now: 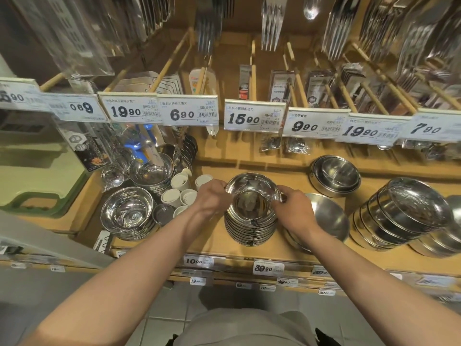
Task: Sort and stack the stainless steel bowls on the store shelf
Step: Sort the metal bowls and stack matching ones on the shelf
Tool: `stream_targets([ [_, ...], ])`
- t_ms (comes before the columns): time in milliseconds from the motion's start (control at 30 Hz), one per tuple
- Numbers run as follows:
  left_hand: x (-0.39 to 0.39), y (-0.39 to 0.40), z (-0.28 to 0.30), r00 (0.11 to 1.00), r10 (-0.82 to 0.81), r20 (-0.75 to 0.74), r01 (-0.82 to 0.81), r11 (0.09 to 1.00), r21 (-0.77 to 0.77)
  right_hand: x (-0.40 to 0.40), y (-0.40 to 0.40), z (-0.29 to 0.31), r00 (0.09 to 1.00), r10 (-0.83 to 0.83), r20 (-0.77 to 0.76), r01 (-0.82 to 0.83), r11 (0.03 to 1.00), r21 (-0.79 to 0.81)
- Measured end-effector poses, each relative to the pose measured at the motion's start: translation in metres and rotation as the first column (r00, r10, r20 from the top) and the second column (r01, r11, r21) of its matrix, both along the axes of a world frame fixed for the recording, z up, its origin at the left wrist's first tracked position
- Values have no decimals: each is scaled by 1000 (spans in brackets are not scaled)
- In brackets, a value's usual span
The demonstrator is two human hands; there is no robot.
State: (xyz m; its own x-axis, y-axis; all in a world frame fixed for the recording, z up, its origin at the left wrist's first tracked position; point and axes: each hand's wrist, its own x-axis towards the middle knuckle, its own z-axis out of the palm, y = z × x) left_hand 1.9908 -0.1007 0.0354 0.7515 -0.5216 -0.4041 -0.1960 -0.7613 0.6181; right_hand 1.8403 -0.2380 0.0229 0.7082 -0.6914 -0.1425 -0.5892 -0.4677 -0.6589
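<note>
Hands are working the middle stack of bowls point(250, 228) on the wooden shelf point(294, 243): left hand point(214, 196) and right hand point(294, 207) are each pinching the top bowl point(252, 193) at opposite rims. Polished steel is likely handling light, stiff and slippery; the rolled rim is appearing the safest hold. Price tags point(254, 118) are reading 15.90, 9.90, 6.90, 19.90.
</note>
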Motion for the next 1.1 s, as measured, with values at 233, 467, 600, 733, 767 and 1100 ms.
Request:
stream_targets([
  [233,-3,6,1,983,57,176,-30,988,-154,1,-2,2,999,-39,-9,38,998,-49],
  [467,3,5,8,988,30,149,-16,995,-98,3,-2,8,999,-43,-13,42,996,-74],
  [600,0,3,9,992,44,121,-33,995,-90,-1,-1,8,999,-40,-1,39,997,-64],
  [733,-5,6,6,988,65,140,-44,988,-148,-6,2,6,999,-31,15,32,999,-30],
  [767,-6,7,6,986,58,156,-34,988,-149,-7,3,6,1000,-24,20,25,999,-28],
  [1100,-19,26,37,955,15,298,38,984,-173,-48,-5,23,983,-140,118,138,990,29],
])
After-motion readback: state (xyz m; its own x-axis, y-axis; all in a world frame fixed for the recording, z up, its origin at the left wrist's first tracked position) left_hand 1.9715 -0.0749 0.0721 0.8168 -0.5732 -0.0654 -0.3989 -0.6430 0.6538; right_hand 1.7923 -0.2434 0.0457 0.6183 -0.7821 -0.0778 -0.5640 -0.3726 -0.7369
